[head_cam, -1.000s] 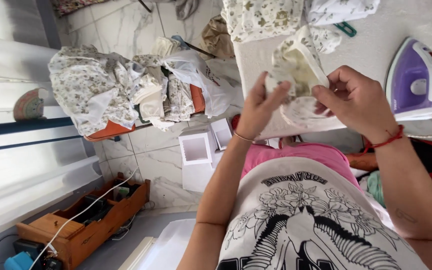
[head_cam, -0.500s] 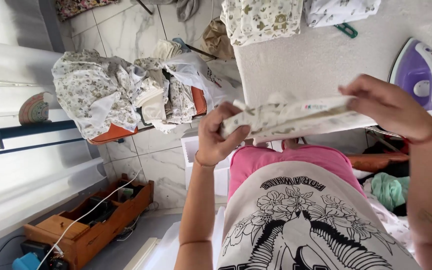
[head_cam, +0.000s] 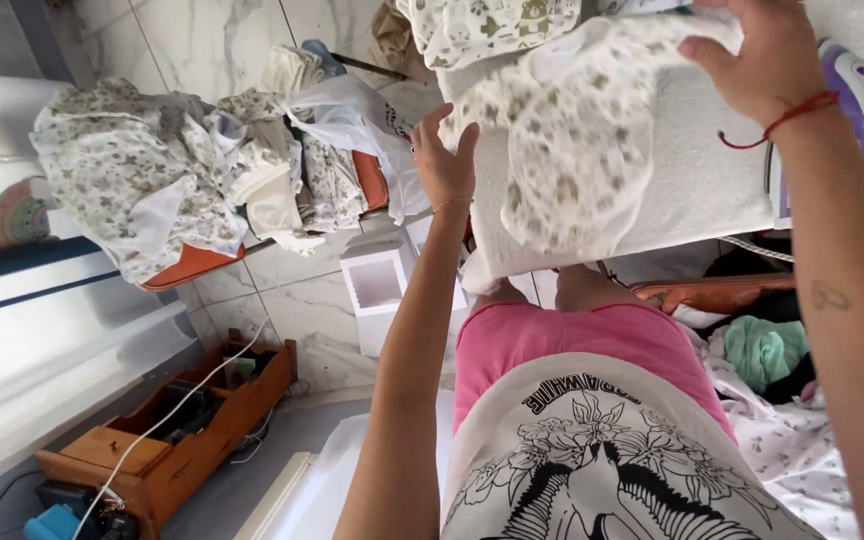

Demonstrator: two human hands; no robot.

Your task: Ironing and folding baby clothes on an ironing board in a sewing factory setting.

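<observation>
A small cream garment (head_cam: 572,150) with a scattered animal print is lying spread out, a little rumpled, over the white padded tabletop (head_cam: 692,190). Its lower edge is drooping toward the near edge, while its far corner is lifting slightly off the surface.

I see soft matt printed cloth in the garment (head_cam: 572,140), glossy purple plastic on the iron (head_cam: 857,90), polished marble-look floor tiles (head_cam: 302,300), and a varnished wooden drawer (head_cam: 167,450).
</observation>
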